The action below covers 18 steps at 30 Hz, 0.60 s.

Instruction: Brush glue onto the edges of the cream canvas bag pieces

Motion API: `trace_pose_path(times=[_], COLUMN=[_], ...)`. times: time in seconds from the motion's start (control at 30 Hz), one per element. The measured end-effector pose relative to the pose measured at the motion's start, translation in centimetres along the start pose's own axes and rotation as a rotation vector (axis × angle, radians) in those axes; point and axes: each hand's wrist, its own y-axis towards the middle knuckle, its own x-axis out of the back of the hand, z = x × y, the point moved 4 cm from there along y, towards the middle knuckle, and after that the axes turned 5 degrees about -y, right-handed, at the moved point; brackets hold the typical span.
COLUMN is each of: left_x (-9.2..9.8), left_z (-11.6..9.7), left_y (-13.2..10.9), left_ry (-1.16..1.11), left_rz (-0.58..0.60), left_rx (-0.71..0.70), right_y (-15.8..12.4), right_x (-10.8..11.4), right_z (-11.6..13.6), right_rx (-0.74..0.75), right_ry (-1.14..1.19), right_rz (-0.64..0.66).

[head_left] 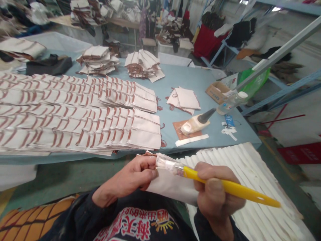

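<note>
A paintbrush with a yellow handle (233,189) is gripped in my right hand (218,194). Its whitish, coated bristles lie against the upper edge of an off-white fabric panel (173,184), close to my left fingers. My left hand (130,177) pinches that panel by its left corner, thumb on top, and brown trim shows along the edge. The panel hangs in front of my chest; its right end passes behind my right hand. Beyond it on the table, a cream-coloured container (197,125) with a dark, tapered part sits on a brown square.
Overlapping rows of brown-edged panels (145,127) cover the blue table's left side (185,73). A small pile of panels (184,98), a cardboard box (217,92) and a clear bottle (232,102) stand farther right. White strips (250,180) lie fanned on a board at my right.
</note>
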Motion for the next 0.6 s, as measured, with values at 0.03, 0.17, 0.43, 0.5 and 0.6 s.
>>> trace_pose_path(times=[0.03,0.17,0.43,0.5,0.6], left_x=[0.1,0.2,0.4,0.5,0.7], left_z=[0.0,-0.3,0.1,0.2,0.4], left_y=[-0.1,-0.5,-1.0,-1.1,-1.3], left_ry=[-0.010,-0.028,-0.087,-0.089,-0.098], left_rz=[-0.003,-0.037,-0.023,-0.017,-0.016], left_rx=[0.004,0.039,0.039,0.036,0.039], right_y=[0.0,-0.2,-0.5,-0.3,-0.4], right_x=[-0.2,0.0,-0.8,-0.7,-1.3], right_z=[0.0,0.1,0.5,1.0,1.2], right_rx=[0.003,0.048,0.033,0.047,0.041], right_ry=[-0.009,-0.019,-0.071,-0.014,0.009], right_rz=[0.040,-0.020,0.039,-0.067,-0.014])
